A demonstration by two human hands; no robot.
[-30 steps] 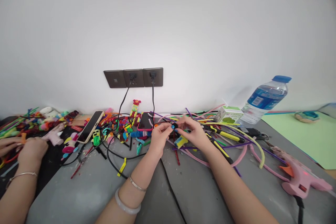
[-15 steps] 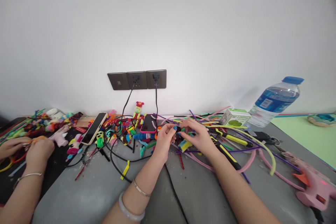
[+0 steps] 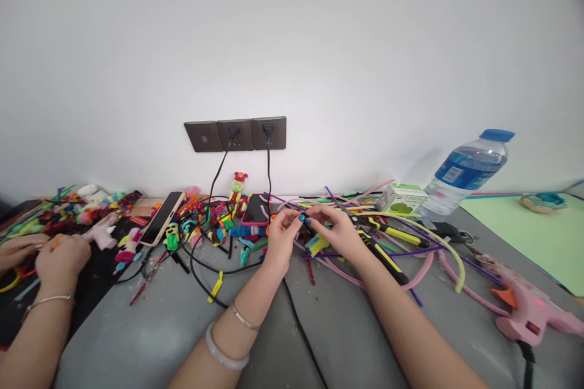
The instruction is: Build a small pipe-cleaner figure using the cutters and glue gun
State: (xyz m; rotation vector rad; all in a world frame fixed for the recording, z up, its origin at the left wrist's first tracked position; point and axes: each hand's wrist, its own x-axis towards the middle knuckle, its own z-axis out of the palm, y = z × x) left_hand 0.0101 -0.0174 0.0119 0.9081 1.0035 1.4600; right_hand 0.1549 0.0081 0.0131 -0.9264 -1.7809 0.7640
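Note:
My left hand (image 3: 281,238) and my right hand (image 3: 336,232) meet above the middle of the grey table (image 3: 150,334), fingertips almost touching. Both are closed in a pinch round a small black piece (image 3: 305,219), mostly hidden by the fingers; its kind is not clear. Just below my right hand lies a bundle of yellow and blue fuzzy stems (image 3: 318,245). Pliers with yellow and black handles (image 3: 382,258) lie beside my right wrist. A phone in a pink case (image 3: 254,209) lies behind my left hand.
Pink glue gun (image 3: 529,310) at right; water bottle (image 3: 469,170), small green-and-white box (image 3: 401,199) and long pipe cleaners (image 3: 429,270) behind. Black cables (image 3: 296,316) cross the table. Fuzzy figures (image 3: 172,237) and another phone (image 3: 163,217) lie left, near another person's hands (image 3: 64,258).
My fingertips have drawn closer together, covering more of the black piece. The view has shifted slightly, so objects on the right appear further left. The other person's hands stay at the left.

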